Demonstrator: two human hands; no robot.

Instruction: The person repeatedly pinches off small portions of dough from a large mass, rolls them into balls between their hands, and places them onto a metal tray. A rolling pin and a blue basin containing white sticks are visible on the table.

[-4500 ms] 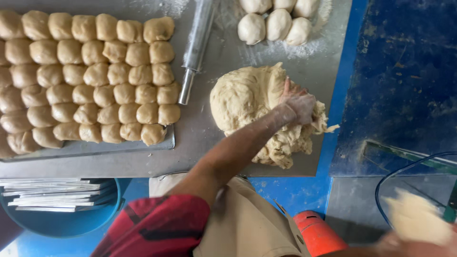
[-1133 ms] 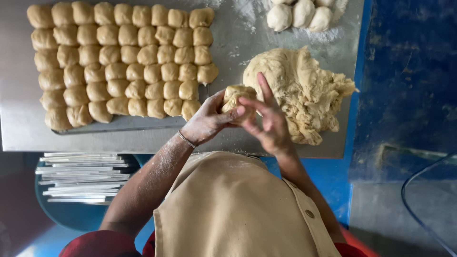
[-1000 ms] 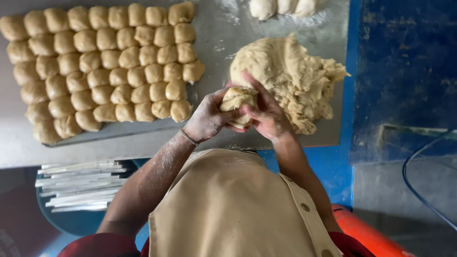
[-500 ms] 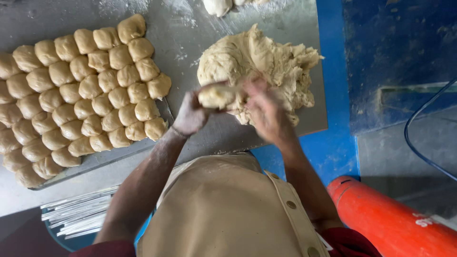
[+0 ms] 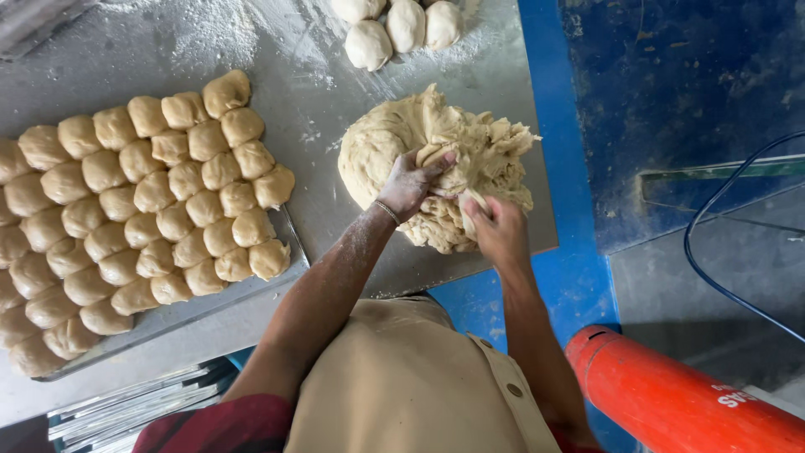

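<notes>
I have my right hand [image 5: 501, 228] and left hand [image 5: 408, 182] dug into the dough mass [image 5: 402, 143] on the steel table [image 5: 495, 92], fingers pinching off 1 lump. I judge portioning is underway; next needs a clean tear. Farther left, the tray [image 5: 289, 231] holds shaped dough balls [image 5: 151, 218].

From my remote view, a floured steel table [image 5: 335, 75] carries a big dough mass [image 5: 402, 138], a metal tray [image 5: 289, 252] packed with dough balls [image 5: 142, 218], and white floured rounds [image 5: 394, 25] at its far edge.
</notes>
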